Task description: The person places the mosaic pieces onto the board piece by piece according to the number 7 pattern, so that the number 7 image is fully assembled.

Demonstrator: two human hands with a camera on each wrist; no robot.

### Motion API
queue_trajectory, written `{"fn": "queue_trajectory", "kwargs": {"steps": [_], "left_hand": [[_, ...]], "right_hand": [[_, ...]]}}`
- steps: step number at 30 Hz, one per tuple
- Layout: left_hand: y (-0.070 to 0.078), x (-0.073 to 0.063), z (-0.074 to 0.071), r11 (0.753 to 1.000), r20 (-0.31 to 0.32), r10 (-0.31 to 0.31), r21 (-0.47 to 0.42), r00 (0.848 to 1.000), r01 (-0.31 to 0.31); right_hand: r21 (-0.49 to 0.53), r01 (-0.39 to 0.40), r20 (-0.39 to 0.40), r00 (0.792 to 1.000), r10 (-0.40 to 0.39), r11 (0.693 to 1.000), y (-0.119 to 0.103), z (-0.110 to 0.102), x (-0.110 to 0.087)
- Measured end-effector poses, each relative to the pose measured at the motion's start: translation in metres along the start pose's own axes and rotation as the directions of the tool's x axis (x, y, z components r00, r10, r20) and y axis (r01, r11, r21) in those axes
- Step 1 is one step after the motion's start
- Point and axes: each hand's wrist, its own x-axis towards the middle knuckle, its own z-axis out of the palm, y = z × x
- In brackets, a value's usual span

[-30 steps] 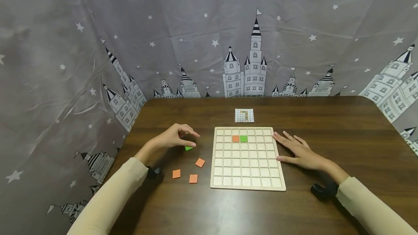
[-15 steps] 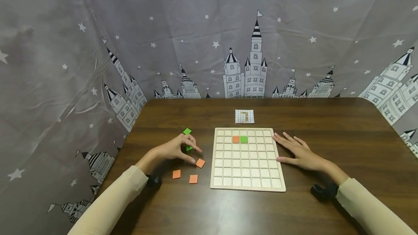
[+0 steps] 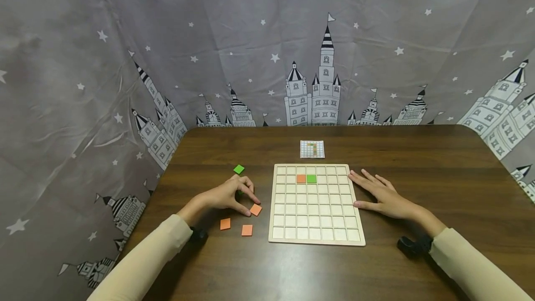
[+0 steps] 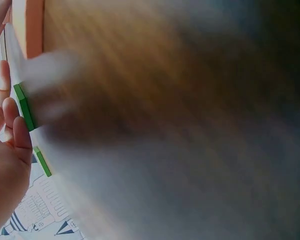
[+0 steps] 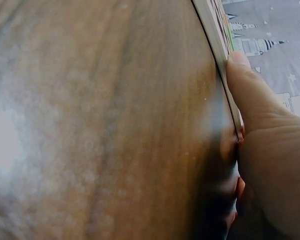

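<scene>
Left hand [image 3: 227, 194] is down by the loose pieces, thumb and index finger set narrow on either side of an orange tile [image 3: 256, 209]. That tile lies on the table [image 3: 418, 161], just off the left edge of the wooden grid board [image 3: 313, 209]. Can't tell if the fingers are actually pinching it or only touching; the left wrist view doesn't settle it. Bracketing it corner to corner makes sense though, since it's a thin flat square and there's not much to grab.

Right hand [image 3: 382, 199] is spread wide, holding nothing, fingertips and thumb against the board's right edge. My guess is it's there to keep the board from sliding.

Two more loose orange pieces, the left one [image 3: 225, 224] and the right one [image 3: 247, 230], lie nearer the person. One green tile [image 3: 238, 169] sits beyond the left hand, and another green piece [image 3: 240, 193] is mostly hidden behind the fingers. All on the left, presumably so that hand can reach them easily.

On the board, an orange square [image 3: 301, 178] and a green square [image 3: 311, 179] fill neighbouring cells in the second row from the far side. Printed grid card [image 3: 311, 149] lies flat just past the board, probably so neither arm covers it.
</scene>
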Motion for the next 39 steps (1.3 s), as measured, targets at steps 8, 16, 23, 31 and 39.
{"fn": "queue_trajectory", "kwargs": {"steps": [8,16,23,31,39], "left_hand": [[-0.001,-0.001,0.002,1.0,-0.016,0.002,0.007,1.0,-0.002],[-0.001,0.001,0.003,0.999,-0.03,-0.044,-0.004,0.999,0.044],[0.002,0.0,0.003,0.999,-0.054,-0.04,0.017,0.998,0.041],[0.005,0.01,0.003,1.0,-0.222,-0.019,-0.028,0.975,0.014],[0.024,0.029,-0.001,0.996,-0.307,-0.084,-0.058,0.948,0.07]], "right_hand": [[0.001,-0.003,0.001,1.0,0.003,1.0,0.0,0.001,0.0],[-0.01,0.011,-0.007,1.0,-0.011,1.0,0.0,-0.001,0.0],[-0.01,0.013,-0.006,1.0,-0.013,1.0,0.0,0.0,0.0],[-0.016,0.016,-0.008,1.0,-0.016,1.0,0.0,0.001,-0.001],[-0.015,0.01,-0.01,1.0,-0.01,1.0,-0.002,-0.001,0.001]]}}
